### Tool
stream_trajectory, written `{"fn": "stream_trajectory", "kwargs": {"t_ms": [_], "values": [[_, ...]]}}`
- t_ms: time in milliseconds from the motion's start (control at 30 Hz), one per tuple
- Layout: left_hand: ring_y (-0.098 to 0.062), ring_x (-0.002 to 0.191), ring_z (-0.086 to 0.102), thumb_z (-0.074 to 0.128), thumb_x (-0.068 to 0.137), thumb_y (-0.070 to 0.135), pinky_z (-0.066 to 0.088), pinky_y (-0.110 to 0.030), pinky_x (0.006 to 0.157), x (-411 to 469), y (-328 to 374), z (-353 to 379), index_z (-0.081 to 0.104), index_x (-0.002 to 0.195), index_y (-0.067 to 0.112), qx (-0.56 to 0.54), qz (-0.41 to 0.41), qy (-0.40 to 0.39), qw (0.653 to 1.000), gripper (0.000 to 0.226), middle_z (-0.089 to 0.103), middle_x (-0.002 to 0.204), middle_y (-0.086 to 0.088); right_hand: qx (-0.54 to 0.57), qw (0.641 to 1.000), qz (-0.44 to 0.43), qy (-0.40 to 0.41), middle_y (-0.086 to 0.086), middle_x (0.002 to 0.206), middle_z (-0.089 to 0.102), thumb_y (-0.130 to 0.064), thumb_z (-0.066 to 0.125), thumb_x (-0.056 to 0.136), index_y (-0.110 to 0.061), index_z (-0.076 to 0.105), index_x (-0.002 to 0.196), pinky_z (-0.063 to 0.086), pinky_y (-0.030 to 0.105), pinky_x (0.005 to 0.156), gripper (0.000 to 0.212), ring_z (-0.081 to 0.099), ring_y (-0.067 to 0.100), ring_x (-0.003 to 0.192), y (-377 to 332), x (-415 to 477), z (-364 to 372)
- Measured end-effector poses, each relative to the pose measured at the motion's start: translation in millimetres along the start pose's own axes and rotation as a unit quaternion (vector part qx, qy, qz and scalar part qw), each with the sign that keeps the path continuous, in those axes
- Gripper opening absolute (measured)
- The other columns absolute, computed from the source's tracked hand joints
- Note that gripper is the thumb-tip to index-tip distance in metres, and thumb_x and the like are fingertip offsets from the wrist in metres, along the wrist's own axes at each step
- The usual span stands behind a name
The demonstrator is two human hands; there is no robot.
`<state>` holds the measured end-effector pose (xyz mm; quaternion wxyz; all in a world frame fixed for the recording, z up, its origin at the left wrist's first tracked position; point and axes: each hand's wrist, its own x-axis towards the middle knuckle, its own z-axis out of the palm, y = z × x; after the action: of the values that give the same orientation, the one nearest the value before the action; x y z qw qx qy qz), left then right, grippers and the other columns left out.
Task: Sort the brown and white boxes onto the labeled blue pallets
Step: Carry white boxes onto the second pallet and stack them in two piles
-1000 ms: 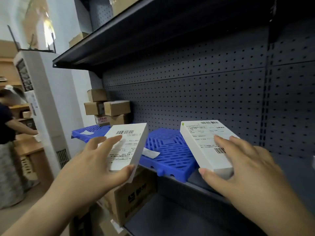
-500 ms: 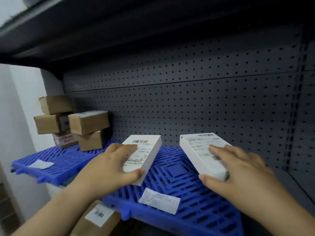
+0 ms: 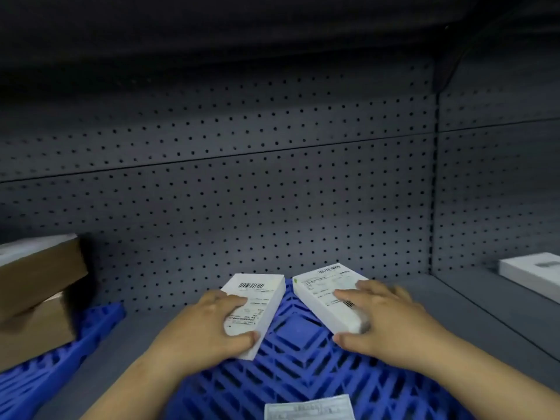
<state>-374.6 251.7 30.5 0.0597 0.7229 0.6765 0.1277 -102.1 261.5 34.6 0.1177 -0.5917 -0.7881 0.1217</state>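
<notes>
My left hand (image 3: 209,327) grips a flat white box (image 3: 259,301) with a barcode label, fingers on top and thumb on its near edge. My right hand (image 3: 391,325) grips a second white labelled box (image 3: 325,287) the same way. Both boxes are held side by side low over the back of a blue slatted pallet (image 3: 291,371) on the shelf; whether they touch it I cannot tell. A paper label (image 3: 309,409) lies at the pallet's front edge. Brown cardboard boxes (image 3: 36,280) are stacked on a second blue pallet (image 3: 45,368) at the left.
A dark pegboard wall (image 3: 242,192) closes the back of the shelf, and another shelf hangs overhead. At the far right another white box (image 3: 533,274) lies on the grey shelf (image 3: 472,301) beyond a vertical divider.
The view has moved in closer under the shelf. Both hands have carried their white boxes forward and lower over the right blue pallet, closer together.
</notes>
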Motion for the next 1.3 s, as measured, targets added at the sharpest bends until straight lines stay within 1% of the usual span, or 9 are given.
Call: {"fn": "stream_trajectory", "kwargs": {"t_ms": [233,333,433,567,700,833,933,1067,1300], "values": [[-0.008,0.139,0.019,0.049,0.077,0.062,0.022,-0.027,0.109,13,-12,4,0.029,0.138,0.045,-0.005,0.045,-0.003,0.999,0.066,0.021,0.153,0.008,-0.012,1.000,0.001,-0.015,-0.010,0.157,0.009,-0.062,0.056,0.076,-0.050,0.018,0.142,0.014,0.040,0.117,0.076,0.000,0.026,0.144,1,20,8],[-0.009,0.140,0.019,0.036,0.059,0.077,0.023,-0.031,0.111,14,-19,7,0.028,0.138,0.048,-0.008,0.046,-0.007,0.999,0.084,0.021,0.153,0.008,-0.029,0.999,-0.003,-0.018,-0.006,0.158,0.009,-0.062,0.056,0.077,-0.050,0.019,0.142,0.004,0.038,0.117,0.075,-0.002,0.026,0.145,4,25,8],[-0.011,0.139,0.021,0.025,0.049,0.082,0.023,-0.037,0.112,12,-20,6,0.025,0.137,0.050,0.007,0.032,-0.006,0.999,0.094,0.019,0.154,0.009,-0.033,0.999,0.002,-0.026,-0.007,0.158,0.008,-0.065,0.055,0.076,-0.053,0.016,0.141,0.005,0.048,0.117,0.077,-0.004,0.028,0.145,7,29,11],[-0.014,0.142,0.014,0.026,0.068,0.083,0.005,-0.047,0.115,8,-14,6,0.018,0.140,0.049,0.083,0.027,0.001,0.996,0.080,0.014,0.156,0.009,-0.043,0.998,0.006,-0.034,-0.010,0.159,0.005,-0.069,0.052,0.075,-0.055,0.013,0.140,0.001,0.054,0.116,0.078,-0.007,0.026,0.145,9,27,11],[-0.013,0.143,-0.007,-0.012,0.033,0.096,-0.008,-0.044,0.114,-3,-8,2,0.006,0.143,0.047,0.088,0.032,-0.006,0.996,0.121,-0.003,0.157,0.010,-0.048,0.998,0.002,-0.050,-0.011,0.159,-0.005,-0.077,0.046,0.072,-0.054,0.004,0.142,-0.010,0.054,0.114,0.085,-0.017,0.021,0.144,7,20,2],[-0.011,0.143,-0.006,-0.005,0.057,0.087,-0.008,-0.040,0.115,-22,17,-13,0.005,0.146,0.039,0.114,0.025,0.035,0.993,0.101,-0.006,0.156,0.007,0.030,0.997,-0.040,0.063,-0.009,0.159,0.000,-0.069,0.039,0.082,-0.046,0.007,0.145,-0.003,0.046,0.117,0.075,-0.009,0.016,0.145,4,-6,-15],[-0.015,0.143,0.012,-0.004,0.060,0.085,0.000,-0.044,0.115,-39,43,-23,0.017,0.145,0.037,0.121,0.035,0.109,0.986,0.099,0.011,0.156,0.006,0.087,0.983,-0.073,0.142,-0.012,0.158,0.005,-0.062,0.040,0.086,-0.043,0.012,0.146,0.001,0.041,0.118,0.068,-0.003,0.010,0.145,10,-46,-25],[-0.027,0.134,0.036,0.004,0.062,0.090,0.025,-0.054,0.110,-57,89,-16,0.037,0.139,0.027,0.065,0.083,0.214,0.971,0.105,0.037,0.147,-0.006,0.058,0.971,-0.094,0.214,-0.013,0.158,0.004,-0.061,0.037,0.088,-0.041,0.011,0.146,-0.004,0.037,0.118,0.067,-0.005,0.006,0.144,39,-112,-31],[-0.036,0.136,0.026,0.007,0.073,0.081,0.021,-0.056,0.110,-129,251,42,0.039,0.138,0.015,0.014,0.132,0.262,0.956,0.098,0.034,0.147,-0.017,-0.012,0.956,-0.034,0.290,-0.008,0.159,0.005,-0.066,0.026,0.084,-0.036,0.015,0.147,-0.014,0.034,0.114,0.071,-0.013,0.009,0.143,143,-243,-36]]}}
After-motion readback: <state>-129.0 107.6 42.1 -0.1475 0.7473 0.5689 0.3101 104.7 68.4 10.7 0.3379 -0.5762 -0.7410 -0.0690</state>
